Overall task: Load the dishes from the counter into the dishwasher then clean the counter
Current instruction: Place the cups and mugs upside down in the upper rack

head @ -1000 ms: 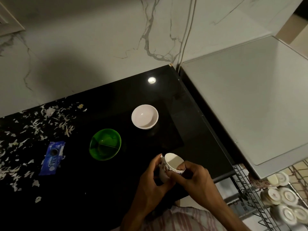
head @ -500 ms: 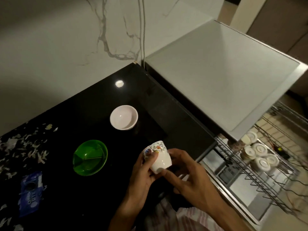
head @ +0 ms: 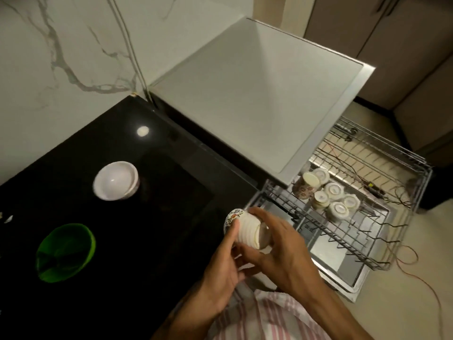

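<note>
A small white cup with a floral rim point(head: 246, 230) lies on its side between both my hands, at the right front edge of the black counter point(head: 152, 217). My left hand point(head: 224, 263) holds it from below, thumb on its wall. My right hand point(head: 282, 251) grips it from above and the right. On the counter stand a white bowl point(head: 115, 184) and a green bowl point(head: 65, 251). To the right, the dishwasher's wire rack point(head: 355, 231) is pulled out, with several upturned cups point(head: 328, 195) in it.
The dishwasher's grey top point(head: 257, 94) sits right of the counter, against the marbled wall point(head: 61, 57). A few white scraps point(head: 7, 218) lie at the counter's left edge. Red and dark wires point(head: 416, 273) trail over the floor beside the rack. Cabinets point(head: 404, 45) stand at the far right.
My view has swung right, bringing the rack into full sight. The cup has turned from upright to lying on its side, and both hands have carried it toward the counter's right edge.
</note>
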A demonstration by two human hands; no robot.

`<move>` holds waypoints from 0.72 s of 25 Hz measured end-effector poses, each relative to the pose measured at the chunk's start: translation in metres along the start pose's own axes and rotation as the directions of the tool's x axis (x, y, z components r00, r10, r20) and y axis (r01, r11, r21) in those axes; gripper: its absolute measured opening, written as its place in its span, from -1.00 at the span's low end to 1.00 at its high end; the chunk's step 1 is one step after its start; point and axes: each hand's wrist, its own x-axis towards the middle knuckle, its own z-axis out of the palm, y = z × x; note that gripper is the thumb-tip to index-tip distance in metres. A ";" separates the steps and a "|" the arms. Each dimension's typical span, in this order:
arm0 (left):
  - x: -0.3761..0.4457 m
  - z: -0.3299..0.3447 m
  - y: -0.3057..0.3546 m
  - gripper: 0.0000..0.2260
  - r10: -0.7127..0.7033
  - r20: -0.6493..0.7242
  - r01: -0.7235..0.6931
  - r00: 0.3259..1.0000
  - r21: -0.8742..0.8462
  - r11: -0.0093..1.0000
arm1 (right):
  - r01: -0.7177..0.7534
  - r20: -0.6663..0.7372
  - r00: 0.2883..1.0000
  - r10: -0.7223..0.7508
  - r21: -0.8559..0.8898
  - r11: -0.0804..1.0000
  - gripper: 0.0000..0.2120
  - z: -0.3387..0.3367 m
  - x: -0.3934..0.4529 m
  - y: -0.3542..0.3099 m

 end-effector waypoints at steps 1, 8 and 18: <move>0.006 0.015 -0.005 -0.49 -0.003 -0.039 0.005 0.999 0.046 0.999 | 0.009 0.005 1.000 -0.009 -0.001 1.000 -0.37 -0.014 -0.003 0.012; 0.036 0.131 -0.053 -0.50 -0.059 -0.084 0.048 0.995 -0.126 0.991 | 0.014 0.083 0.996 -0.014 0.010 1.000 -0.35 -0.103 -0.030 0.101; 0.068 0.198 -0.085 -0.62 -0.110 -0.054 0.076 0.992 -0.435 0.897 | -0.115 0.043 0.992 0.114 0.003 0.993 -0.23 -0.143 -0.035 0.153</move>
